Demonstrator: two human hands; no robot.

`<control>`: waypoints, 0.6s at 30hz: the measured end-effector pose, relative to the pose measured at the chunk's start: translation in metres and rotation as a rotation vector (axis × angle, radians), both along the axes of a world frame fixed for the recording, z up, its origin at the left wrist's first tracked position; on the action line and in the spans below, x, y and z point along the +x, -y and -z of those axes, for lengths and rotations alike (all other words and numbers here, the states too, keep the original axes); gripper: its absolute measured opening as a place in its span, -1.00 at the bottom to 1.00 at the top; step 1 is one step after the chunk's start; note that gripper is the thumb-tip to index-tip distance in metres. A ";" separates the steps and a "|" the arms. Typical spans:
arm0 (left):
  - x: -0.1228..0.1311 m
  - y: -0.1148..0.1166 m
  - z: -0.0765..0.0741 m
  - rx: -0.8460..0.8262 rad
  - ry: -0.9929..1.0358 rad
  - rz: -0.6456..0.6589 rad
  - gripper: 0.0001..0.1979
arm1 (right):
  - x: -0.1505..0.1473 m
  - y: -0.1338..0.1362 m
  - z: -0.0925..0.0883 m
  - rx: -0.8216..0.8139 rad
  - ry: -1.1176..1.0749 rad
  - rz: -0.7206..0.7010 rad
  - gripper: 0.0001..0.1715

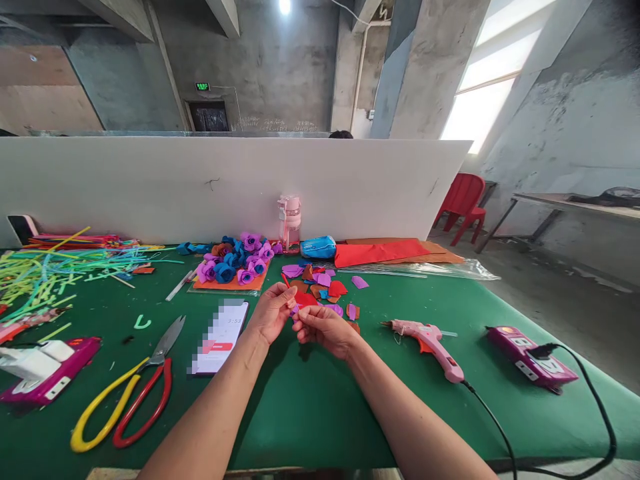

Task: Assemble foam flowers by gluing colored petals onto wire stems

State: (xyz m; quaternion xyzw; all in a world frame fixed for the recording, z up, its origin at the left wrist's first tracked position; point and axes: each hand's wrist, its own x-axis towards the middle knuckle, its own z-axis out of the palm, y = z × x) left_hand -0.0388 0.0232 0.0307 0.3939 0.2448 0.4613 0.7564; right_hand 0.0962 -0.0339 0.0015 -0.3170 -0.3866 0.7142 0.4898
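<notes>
My left hand point(273, 312) and my right hand point(325, 328) meet over the green table point(300, 407), both pinching a small purple paper piece point(295, 309) between fingertips. Just beyond them lies a scatter of cut paper petals point(325, 283) in purple, red and orange. Farther back, finished purple and blue paper flowers point(240, 261) sit on an orange sheet. A pink glue gun point(430, 339) lies to the right of my right hand. Scissors point(135, 390) with yellow and red handles and a phone point(220, 337) lie to the left.
Coloured sticks point(45, 267) cover the left of the table. Pink power strips sit at far left point(45, 373) and right point(533, 357), with a black cord. A pink bottle point(291, 223), blue packet point(319, 247) and red paper point(380, 251) stand by the white divider point(200, 187). Red chair point(463, 200) beyond.
</notes>
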 end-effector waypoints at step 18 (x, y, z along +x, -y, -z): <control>0.000 0.000 0.000 0.019 -0.033 -0.012 -0.70 | 0.002 -0.002 0.003 -0.020 -0.069 0.008 -0.68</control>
